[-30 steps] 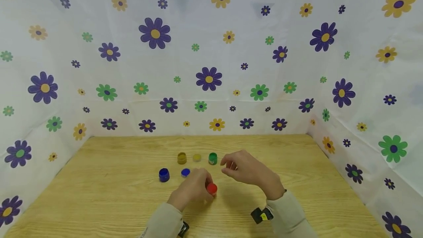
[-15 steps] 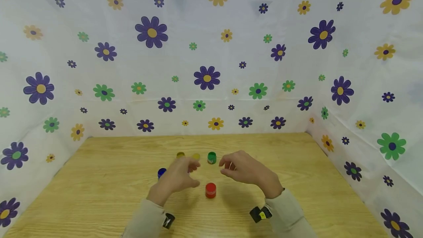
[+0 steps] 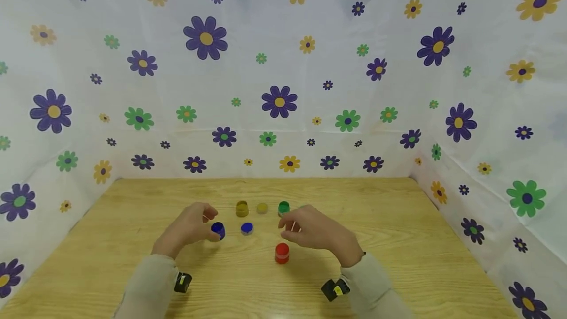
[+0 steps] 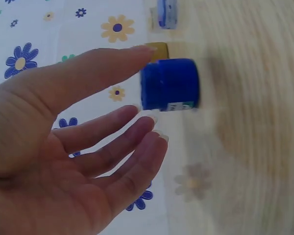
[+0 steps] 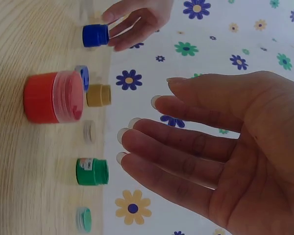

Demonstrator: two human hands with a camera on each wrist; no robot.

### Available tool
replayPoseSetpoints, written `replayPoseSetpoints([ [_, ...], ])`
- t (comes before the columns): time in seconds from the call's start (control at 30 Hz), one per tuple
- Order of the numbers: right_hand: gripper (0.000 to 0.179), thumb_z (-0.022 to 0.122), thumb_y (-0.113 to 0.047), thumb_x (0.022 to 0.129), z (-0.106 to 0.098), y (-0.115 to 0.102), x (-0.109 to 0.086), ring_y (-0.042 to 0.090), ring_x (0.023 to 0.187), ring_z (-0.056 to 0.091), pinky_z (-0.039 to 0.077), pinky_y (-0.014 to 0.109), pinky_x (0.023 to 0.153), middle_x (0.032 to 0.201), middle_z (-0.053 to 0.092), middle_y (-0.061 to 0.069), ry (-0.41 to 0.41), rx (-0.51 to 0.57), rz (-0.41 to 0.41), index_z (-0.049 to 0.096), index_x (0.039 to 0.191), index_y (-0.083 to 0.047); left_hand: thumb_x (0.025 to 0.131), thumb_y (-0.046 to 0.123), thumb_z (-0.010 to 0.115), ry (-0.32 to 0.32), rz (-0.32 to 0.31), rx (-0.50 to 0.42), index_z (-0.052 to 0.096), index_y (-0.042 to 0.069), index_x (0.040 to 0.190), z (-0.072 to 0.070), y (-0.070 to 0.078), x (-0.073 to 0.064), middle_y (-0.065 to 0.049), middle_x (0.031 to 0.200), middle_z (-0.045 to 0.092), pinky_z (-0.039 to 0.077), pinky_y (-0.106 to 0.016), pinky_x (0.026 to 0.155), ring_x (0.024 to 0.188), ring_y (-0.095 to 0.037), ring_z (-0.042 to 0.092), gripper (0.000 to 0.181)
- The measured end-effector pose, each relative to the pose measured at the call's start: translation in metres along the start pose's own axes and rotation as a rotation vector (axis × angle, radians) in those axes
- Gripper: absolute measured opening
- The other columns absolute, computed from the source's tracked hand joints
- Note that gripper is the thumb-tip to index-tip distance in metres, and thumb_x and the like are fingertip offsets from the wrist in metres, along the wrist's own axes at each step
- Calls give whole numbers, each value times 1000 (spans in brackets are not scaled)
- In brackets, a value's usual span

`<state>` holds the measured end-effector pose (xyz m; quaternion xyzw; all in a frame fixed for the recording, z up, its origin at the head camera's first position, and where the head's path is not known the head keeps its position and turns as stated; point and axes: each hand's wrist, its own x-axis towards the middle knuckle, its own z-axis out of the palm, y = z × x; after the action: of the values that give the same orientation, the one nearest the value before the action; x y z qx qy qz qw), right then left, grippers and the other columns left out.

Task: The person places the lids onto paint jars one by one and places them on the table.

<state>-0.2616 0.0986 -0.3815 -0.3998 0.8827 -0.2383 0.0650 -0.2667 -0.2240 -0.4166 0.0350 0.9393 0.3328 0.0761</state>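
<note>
My left hand point(image 3: 188, 225) is beside an uncapped blue paint pot point(image 3: 218, 231), thumb and fingers spread around its near side. In the left wrist view a gap shows between the fingertips and the pot, while the thumb tip overlaps its rim; contact there is unclear. My right hand point(image 3: 312, 230) hovers with loosely bent fingers, holding nothing, near an open green paint pot point(image 3: 283, 207). In front of it stands a red paint pot point(image 3: 282, 254) with its lid on. A blue lid point(image 3: 247, 229) lies right of the blue pot.
Behind are an open yellow paint pot point(image 3: 241, 209) and a yellow lid point(image 3: 262, 208). The right wrist view shows a green lid point(image 5: 84, 219) beyond the green pot. A flower-printed cloth point(image 3: 248, 73) walls the wooden table point(image 3: 381, 201) at the back and sides.
My left hand has let go of the red pot and moved left, past the blue lid, to the blue pot. My right hand has shifted slightly left.
</note>
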Motion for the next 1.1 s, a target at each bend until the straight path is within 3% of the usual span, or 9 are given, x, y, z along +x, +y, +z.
replayPoseSetpoints([
  [0.2,16,67,-14,100,2,-9,21,12,85,70,54,18,76,100,78,6,-10,-21,-38,75,109,-4,73,10,92,-13,-30,6,62,-8,125,6,-9,8,-21,120,67,52,-54,100,106,-32,63,63],
  [0.43,14,68,-12,99,8,-21,58,17,86,71,54,20,75,100,77,9,-33,-73,-42,76,107,-4,74,2,89,25,4,12,70,-7,114,17,-9,10,-16,107,73,58,-50,92,96,-25,69,45],
  [0.53,15,71,-14,97,15,-23,76,16,89,70,54,20,77,103,76,8,-57,-111,7,76,108,-5,75,1,88,37,16,7,73,-5,105,19,-6,10,-13,100,74,59,-46,87,91,-23,69,35],
  [0.8,24,76,-18,94,37,-23,118,14,109,69,55,22,89,120,75,0,-149,-264,159,76,118,-13,74,10,91,68,62,36,74,-1,101,11,2,11,-12,100,75,59,-45,84,92,-24,69,34],
  [0.93,26,76,-17,94,49,-27,128,14,116,67,55,24,94,127,72,-5,-199,-305,200,76,120,-19,75,9,90,90,101,31,75,-1,99,6,3,8,-12,96,75,58,-46,83,90,-24,69,30],
  [1.1,28,71,-13,97,60,-29,128,13,113,66,56,29,92,128,68,-5,-233,-271,286,73,123,-23,77,9,88,75,121,3,74,-2,100,1,7,5,-12,96,74,57,-44,80,88,-24,67,30],
])
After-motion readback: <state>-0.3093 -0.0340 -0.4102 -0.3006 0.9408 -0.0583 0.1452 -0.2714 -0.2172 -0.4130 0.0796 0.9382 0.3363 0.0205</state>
